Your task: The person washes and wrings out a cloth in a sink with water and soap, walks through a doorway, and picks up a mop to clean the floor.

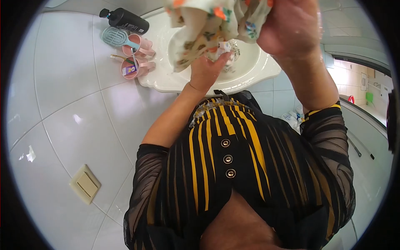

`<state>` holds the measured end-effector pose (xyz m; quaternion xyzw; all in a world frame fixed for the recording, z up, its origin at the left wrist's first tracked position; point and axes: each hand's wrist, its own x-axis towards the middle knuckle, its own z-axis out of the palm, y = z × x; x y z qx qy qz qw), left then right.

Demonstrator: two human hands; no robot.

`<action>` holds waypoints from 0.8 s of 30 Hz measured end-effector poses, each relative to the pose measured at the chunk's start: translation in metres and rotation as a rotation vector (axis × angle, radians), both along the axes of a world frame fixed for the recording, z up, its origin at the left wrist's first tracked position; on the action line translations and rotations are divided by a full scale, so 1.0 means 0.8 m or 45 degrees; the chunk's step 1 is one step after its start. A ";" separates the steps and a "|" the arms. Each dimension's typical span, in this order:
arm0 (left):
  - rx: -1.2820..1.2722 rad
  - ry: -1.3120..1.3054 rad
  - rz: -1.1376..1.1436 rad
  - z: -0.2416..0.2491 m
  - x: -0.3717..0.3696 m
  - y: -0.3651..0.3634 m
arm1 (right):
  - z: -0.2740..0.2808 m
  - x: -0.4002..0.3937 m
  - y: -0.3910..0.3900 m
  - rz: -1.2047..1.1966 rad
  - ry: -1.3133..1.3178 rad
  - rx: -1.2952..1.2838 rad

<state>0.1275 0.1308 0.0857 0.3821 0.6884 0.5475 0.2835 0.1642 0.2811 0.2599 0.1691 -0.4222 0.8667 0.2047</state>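
White tiles line the wall (66, 83) of a bright washroom, and out front, over the pale sink (266, 68), hangs a cream cloth (208, 31) patterned in orange, brown and blue, its upper part running out of view. Up high, the right hand (291, 29) has the cloth bunched in its grip, though the fingertips are hidden. Lower down, the left hand (208, 68) is right at the cloth's lower folds, thumb stretched out against the fabric; the other fingers are mostly covered, so how tightly they close, I can't tell. Near the left side of the sink, two pink cups (130, 68) stand close together, a light blue hairbrush (116, 36) leaning out of one, a toothbrush (134, 56) and a purple-and-yellow tube in the other. Just beyond them, a black pump bottle (127, 21). Down on the left wall sits a cream switch (86, 183). Closer in, it's a black top (229, 137) with yellow stripes and three round buttons, sheer sleeves on both arms. Over right, an opening (354, 83) shows another tiled area, with something green inside.
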 end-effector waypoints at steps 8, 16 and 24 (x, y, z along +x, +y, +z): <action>0.229 -0.185 0.316 -0.019 -0.079 -0.034 | -0.054 0.029 0.092 -0.296 0.049 0.238; -0.359 0.481 -0.022 -0.050 -0.120 -0.073 | -0.275 0.095 0.110 -1.014 -1.085 -0.449; -0.734 -0.047 -0.853 -0.109 -0.046 -0.095 | -0.285 0.115 0.090 -0.278 -0.816 -0.805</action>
